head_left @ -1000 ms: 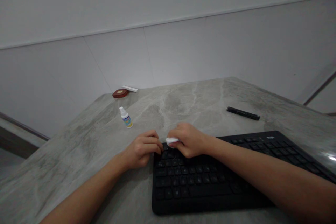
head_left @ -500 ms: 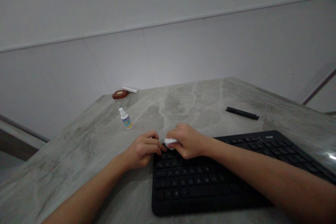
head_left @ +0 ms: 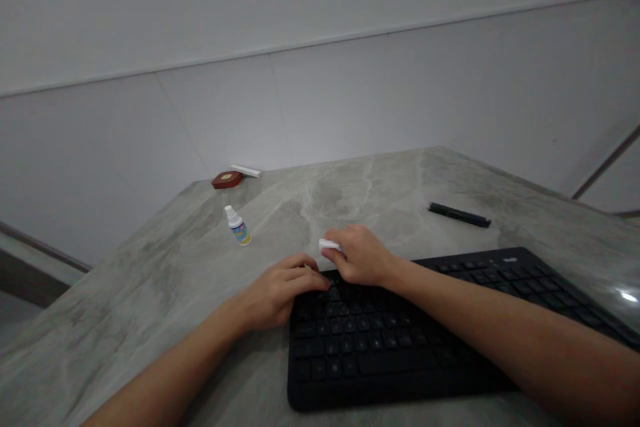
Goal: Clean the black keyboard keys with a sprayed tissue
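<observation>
A black keyboard (head_left: 390, 363) lies on the marbled table in front of me. My left hand (head_left: 285, 287) rests at its upper left corner, with an extended finger touching the top row of keys; nothing shows in it. Just to the right, my right hand (head_left: 361, 255) pinches a small folded white tissue (head_left: 329, 245) between thumb and fingers, at the keyboard's back edge. My right forearm crosses over the keyboard and hides many middle keys.
A small white spray bottle (head_left: 239, 227) with a blue and yellow label stands left of the hands. Farther back are a reddish-brown case (head_left: 227, 179) and a thin white strip (head_left: 246, 171) near the wall. A black pen (head_left: 459, 215) lies behind the keyboard.
My right hand has lifted the tissue up and slightly away from the keys. The left hand's fingers have moved right, farther over the top row.
</observation>
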A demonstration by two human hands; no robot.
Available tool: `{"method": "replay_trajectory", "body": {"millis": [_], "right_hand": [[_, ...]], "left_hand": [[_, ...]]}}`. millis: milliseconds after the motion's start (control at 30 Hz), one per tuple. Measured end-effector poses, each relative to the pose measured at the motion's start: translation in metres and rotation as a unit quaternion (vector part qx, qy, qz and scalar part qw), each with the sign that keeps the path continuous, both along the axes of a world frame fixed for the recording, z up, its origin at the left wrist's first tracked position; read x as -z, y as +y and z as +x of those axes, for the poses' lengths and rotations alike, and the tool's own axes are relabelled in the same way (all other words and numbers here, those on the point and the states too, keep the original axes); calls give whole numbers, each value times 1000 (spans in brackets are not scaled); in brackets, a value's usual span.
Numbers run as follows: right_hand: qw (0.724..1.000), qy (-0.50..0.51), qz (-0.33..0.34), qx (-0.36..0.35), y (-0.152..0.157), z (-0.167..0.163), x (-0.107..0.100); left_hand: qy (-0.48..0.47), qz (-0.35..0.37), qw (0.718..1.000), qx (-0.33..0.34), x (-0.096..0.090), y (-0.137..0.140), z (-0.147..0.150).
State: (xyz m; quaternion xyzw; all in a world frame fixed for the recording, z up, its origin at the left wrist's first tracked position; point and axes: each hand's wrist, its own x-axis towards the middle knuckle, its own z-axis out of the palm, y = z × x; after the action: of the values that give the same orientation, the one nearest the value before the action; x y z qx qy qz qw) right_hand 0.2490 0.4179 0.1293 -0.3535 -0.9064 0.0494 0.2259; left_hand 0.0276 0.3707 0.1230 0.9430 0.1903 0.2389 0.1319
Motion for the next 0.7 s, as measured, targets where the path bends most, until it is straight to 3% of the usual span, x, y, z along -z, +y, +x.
{"method": "replay_trajectory", "body": {"millis": [167, 367, 533, 700], "right_hand": [[999, 28, -12, -25, 0, 1, 1], [998, 48, -21, -18, 1, 1, 3], [998, 46, -31, -22, 1, 3, 1], [998, 42, -42, -17, 0, 3, -1]], "left_hand": [[17, -1, 998, -54, -1, 0, -3], [51, -17, 998, -40, -1, 1, -5], [29, 8, 999, -36, -2, 3, -5], [65, 18, 997, -46, -1, 2, -5]]}}
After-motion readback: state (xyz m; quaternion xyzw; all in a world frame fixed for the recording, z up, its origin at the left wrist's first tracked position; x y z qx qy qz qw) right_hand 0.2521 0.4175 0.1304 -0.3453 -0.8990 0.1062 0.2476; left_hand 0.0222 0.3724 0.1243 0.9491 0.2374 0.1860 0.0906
